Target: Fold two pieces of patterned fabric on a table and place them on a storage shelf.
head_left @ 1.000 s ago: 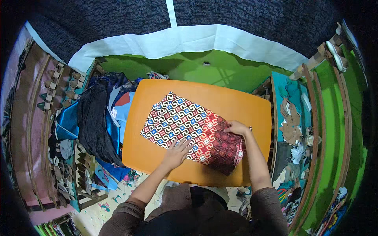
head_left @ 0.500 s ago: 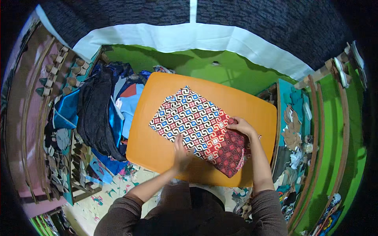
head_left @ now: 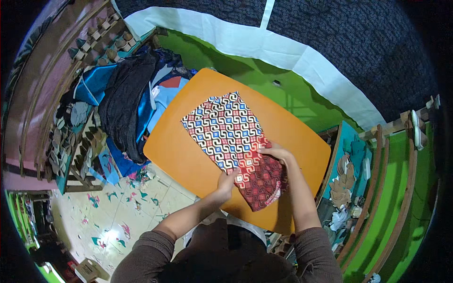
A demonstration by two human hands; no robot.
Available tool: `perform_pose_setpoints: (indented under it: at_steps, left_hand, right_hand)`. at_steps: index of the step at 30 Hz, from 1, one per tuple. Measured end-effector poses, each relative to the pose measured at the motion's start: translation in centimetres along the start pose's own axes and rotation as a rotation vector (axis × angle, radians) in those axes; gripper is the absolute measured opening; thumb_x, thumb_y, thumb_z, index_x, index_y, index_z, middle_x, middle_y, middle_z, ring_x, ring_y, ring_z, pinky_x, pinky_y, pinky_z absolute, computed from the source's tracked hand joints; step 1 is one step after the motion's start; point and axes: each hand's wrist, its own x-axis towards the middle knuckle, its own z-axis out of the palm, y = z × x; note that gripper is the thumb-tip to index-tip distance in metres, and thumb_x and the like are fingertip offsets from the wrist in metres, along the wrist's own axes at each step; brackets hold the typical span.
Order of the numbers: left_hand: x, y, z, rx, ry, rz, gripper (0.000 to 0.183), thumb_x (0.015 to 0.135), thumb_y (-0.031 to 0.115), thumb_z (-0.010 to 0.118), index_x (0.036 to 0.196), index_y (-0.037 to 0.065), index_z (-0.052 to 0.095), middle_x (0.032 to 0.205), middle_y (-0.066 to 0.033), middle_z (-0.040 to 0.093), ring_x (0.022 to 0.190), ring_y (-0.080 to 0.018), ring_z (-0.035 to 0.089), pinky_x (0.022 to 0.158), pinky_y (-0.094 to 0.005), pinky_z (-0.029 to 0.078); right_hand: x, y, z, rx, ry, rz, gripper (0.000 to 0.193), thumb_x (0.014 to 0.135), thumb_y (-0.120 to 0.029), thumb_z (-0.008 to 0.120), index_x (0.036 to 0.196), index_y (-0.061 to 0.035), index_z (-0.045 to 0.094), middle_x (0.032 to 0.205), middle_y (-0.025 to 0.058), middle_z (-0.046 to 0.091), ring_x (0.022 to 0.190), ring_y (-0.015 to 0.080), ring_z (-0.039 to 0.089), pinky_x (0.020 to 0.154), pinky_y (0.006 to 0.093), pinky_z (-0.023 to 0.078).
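A patterned cloth [head_left: 225, 126] lies slantwise on an orange table [head_left: 170, 155]. Its far part is white with black, blue and red geometric figures; the near part turns dark red. My left hand [head_left: 227, 184] grips the cloth's left edge near the red part, thumb on top and the other fingers mostly hidden. On the opposite edge, my right hand [head_left: 277, 153] holds the red part, its thumb lying over the cloth and its fingers largely out of sight beneath. Between the hands the cloth looks slightly gathered.
Dark and blue fabrics [head_left: 125, 101] are heaped left of the table. Wooden racks with shoe forms [head_left: 80, 45] stand at the far left. Scraps [head_left: 125, 230] litter the tiled floor. A teal shelf [head_left: 347, 172] with cut pieces stands right, and a green wall [head_left: 226, 56] lies behind.
My left hand has moved from the top of the cloth to its left edge and grips it. The cloth has turned and narrowed around the red part. The view has also rotated.
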Motion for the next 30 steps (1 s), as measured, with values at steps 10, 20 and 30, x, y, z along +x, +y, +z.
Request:
perform_pose_setpoints:
  at_steps: [10, 20, 30]
  left_hand:
    - [-5.4, 6.1, 0.8, 0.438, 0.240, 0.762, 0.017, 0.082, 0.011, 0.060, 0.094, -0.002, 0.060, 0.094, -0.0101, 0.062, 0.084, -0.0180, 0.058, 0.076, -0.0308, 0.044]
    - [-10.3, 8.3, 1.0, 1.223, 0.508, 0.953, 0.038, 0.075, 0.028, 0.067, 0.085, -0.007, 0.054, 0.096, -0.0192, 0.050, 0.091, -0.0344, 0.047, 0.082, -0.0425, 0.037]
    - [-14.0, 12.3, 3.1, 0.822, 0.165, 1.359, 0.020, 0.086, 0.010, 0.055, 0.098, -0.003, 0.046, 0.093, -0.0192, 0.055, 0.081, -0.0277, 0.057, 0.067, -0.0325, 0.044]
  right_hand:
    - [-3.1, -0.1, -1.7, 0.372, 0.081, -0.266, 0.030, 0.079, -0.011, 0.066, 0.106, -0.0011, 0.058, 0.103, 0.0070, 0.062, 0.092, 0.0146, 0.058, 0.085, 0.0309, 0.046]
    - [-6.9, 1.2, -1.1, 0.267, 0.278, -0.525, 0.025, 0.076, -0.012, 0.068, 0.099, -0.0018, 0.062, 0.111, 0.0078, 0.055, 0.095, 0.0154, 0.054, 0.085, 0.0286, 0.043]
    - [-12.1, -2.1, -2.0, 0.032, 0.406, -0.884, 0.016, 0.082, -0.006, 0.061, 0.096, 0.0009, 0.062, 0.087, 0.0024, 0.063, 0.080, 0.0113, 0.058, 0.075, 0.0262, 0.046]
